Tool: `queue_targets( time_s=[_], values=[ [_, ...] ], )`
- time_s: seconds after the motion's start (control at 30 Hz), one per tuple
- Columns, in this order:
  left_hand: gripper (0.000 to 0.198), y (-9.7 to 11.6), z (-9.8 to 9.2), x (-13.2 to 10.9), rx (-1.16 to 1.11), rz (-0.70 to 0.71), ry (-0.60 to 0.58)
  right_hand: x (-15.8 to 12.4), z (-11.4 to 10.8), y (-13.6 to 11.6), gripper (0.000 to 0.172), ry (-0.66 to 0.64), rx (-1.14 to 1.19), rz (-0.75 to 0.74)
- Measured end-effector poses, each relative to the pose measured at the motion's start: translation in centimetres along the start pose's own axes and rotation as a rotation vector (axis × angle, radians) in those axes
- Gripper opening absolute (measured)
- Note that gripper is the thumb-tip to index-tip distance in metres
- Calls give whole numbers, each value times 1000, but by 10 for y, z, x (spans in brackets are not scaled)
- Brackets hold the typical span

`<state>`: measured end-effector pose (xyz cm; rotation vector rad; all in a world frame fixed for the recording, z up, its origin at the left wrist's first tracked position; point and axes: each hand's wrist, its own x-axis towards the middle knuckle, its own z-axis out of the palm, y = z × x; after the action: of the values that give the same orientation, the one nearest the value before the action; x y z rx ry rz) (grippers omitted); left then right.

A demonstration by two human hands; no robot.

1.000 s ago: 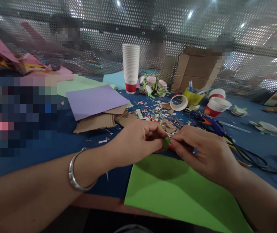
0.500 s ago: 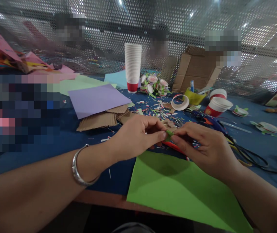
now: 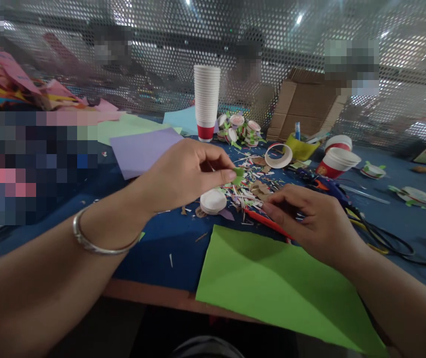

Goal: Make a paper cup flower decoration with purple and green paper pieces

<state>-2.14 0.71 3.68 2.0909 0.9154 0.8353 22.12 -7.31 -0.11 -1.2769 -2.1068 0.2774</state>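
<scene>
A small green paper piece (image 3: 239, 175) is pinched between the thumb and fingers of my left hand (image 3: 183, 174), raised over a heap of paper scraps. My right hand (image 3: 310, 223) hovers at the right with thumb and fingertips drawn together; whether anything is between them I cannot make out. Just below those fingertips lies a long red tool (image 3: 265, 221), partly covered by the hand. Under my left hand sits a round white paper-cup piece (image 3: 213, 201). A green paper sheet (image 3: 265, 283) lies at the table's front edge, below both hands.
A tall stack of paper cups (image 3: 207, 99) stands behind, beside several small cup-bottom crafts (image 3: 236, 121). Purple paper (image 3: 142, 149) lies left. At right are a yellow holder (image 3: 302, 149), cups (image 3: 338, 161), a blue glue gun (image 3: 328, 189) and its cables (image 3: 384, 238). Perforated metal screens the back.
My hands have come apart. The left has moved left and up with the green paper piece, which the right has let go. The round white cup piece has come into sight.
</scene>
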Motion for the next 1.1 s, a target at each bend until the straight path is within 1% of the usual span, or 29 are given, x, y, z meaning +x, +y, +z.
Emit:
queue_targets(
  time_s=[0.07, 0.17, 0.27, 0.33, 0.43, 0.47, 0.53, 0.63, 0.73, 0.87, 1.0, 1.1],
  values=[
    [17, -1, -11, 2, 73, -17, -21, 1, 0, 3, 19, -60, -32, 14],
    [17, -4, -26, 1, 232, -46, -57, 2, 1, 8, 18, -179, -110, 27],
    [17, -8, -42, -3, 361, -89, -136, 3, 3, 14, 16, -282, -194, 37],
    [18, -12, -51, -6, 402, -128, -251, 3, 4, 16, 17, -316, -232, 48],
    [21, -19, -59, -10, 423, -159, -447, 2, 7, 15, 21, -301, -260, 54],
    [22, -21, -60, -12, 426, -164, -482, 2, 8, 14, 22, -288, -259, 49],
    [22, -24, -58, -13, 425, -180, -515, 1, 9, 12, 24, -277, -255, 30],
    [21, -25, -49, -15, 379, -193, -569, 1, 10, 11, 24, -282, -257, 1],
    [21, -22, -40, -16, 358, -188, -616, 2, 8, 11, 29, -277, -269, 8],
    [16, -18, -34, -17, 378, -184, -628, 4, 6, 14, 38, -279, -292, 12],
    [16, -19, -34, -16, 348, -183, -640, 4, 5, 15, 37, -315, -293, 11],
    [19, -21, -37, -17, 358, -202, -620, 4, 3, 14, 36, -323, -320, -2]
  ],
)
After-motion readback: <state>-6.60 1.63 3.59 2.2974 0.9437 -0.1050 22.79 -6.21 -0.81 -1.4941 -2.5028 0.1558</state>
